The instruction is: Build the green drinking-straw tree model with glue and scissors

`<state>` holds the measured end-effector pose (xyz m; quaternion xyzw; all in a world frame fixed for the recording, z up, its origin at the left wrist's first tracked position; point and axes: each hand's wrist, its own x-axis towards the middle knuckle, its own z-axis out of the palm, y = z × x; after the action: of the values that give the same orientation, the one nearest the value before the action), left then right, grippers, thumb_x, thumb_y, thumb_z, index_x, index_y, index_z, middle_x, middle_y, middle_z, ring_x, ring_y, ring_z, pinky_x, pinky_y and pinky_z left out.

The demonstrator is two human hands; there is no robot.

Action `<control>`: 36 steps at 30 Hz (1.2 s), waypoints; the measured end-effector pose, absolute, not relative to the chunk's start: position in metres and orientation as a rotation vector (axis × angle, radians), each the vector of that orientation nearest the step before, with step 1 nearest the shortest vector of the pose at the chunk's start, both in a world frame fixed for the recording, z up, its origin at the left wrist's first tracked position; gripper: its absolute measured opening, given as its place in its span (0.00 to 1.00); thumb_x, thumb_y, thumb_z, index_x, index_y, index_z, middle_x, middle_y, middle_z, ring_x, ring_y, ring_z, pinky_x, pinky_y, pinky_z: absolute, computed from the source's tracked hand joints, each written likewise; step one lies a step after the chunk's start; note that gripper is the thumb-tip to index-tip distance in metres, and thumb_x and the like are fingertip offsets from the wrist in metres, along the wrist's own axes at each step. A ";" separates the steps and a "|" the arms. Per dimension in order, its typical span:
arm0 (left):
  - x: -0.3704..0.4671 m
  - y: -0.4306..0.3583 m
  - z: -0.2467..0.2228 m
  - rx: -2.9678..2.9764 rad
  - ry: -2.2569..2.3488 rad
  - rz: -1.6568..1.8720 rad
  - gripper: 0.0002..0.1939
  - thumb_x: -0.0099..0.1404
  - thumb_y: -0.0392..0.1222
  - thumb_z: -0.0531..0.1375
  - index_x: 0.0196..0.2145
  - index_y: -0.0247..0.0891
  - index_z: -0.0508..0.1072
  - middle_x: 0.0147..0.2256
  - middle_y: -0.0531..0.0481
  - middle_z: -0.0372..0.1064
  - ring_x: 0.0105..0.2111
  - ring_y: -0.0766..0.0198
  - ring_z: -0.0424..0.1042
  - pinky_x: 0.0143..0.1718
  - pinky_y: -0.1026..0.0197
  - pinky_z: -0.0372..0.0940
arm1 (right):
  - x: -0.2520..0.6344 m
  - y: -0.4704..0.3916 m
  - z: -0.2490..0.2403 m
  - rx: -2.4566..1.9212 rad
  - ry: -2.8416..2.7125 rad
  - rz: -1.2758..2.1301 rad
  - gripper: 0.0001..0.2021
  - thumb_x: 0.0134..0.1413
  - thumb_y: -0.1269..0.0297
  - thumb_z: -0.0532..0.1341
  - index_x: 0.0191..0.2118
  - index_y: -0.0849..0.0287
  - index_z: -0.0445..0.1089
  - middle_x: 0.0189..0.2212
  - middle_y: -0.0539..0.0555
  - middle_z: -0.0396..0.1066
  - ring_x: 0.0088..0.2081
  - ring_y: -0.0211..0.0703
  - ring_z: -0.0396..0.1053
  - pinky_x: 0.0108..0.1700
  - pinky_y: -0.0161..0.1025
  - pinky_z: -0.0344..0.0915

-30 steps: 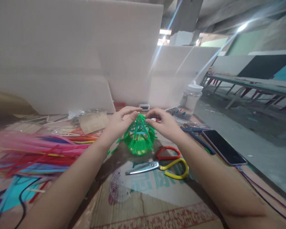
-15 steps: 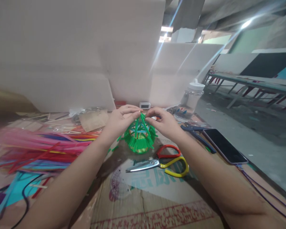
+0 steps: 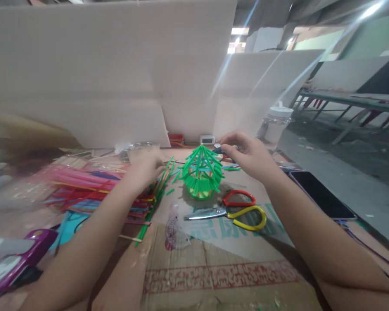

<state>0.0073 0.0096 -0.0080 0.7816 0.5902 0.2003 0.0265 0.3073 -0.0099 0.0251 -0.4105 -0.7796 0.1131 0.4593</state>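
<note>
A small green hut-shaped craft (image 3: 201, 172), with a cone roof of fuzzy pipe cleaners, stands upright on the cardboard (image 3: 181, 276). Neither hand appears to hold it. My left hand (image 3: 147, 166) is left of it, above green pipe cleaners (image 3: 162, 185); its fingers are blurred and partly hidden. Behind the craft's right side, my right hand (image 3: 246, 153) has its fingers curled in, with a dark blue tip (image 3: 218, 150) at the fingertips that I cannot make out. Scissors (image 3: 228, 211) with one red and one yellow handle lie in front of the craft.
Coloured pipe cleaners (image 3: 94, 185) pile up at left, near a purple tool (image 3: 35, 246). A clear protractor (image 3: 177, 231) lies on the cardboard. On the right are a phone (image 3: 322, 194) and a lidded bottle (image 3: 277, 125). A small white clock (image 3: 207, 139) stands before the white boards (image 3: 100, 77).
Both hands have left the craft's top: the left moved left toward the pipe cleaners, the right moved to the right and back. The view has shifted left, showing the purple tool.
</note>
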 end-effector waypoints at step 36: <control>0.075 0.031 0.010 2.172 0.976 1.048 0.24 0.69 0.56 0.53 0.52 0.38 0.74 0.52 0.42 0.73 0.51 0.56 0.71 0.53 0.56 0.64 | 0.341 -0.007 -0.007 -1.117 -1.600 0.736 0.14 0.57 0.57 0.59 0.46 0.59 0.64 0.31 0.52 0.76 0.29 0.38 0.75 0.32 0.37 0.73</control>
<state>0.0754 0.0313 0.0104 0.8046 0.3614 0.3882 0.2669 0.3406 -0.0073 -0.0073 -0.4625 -0.6628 0.3048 0.5039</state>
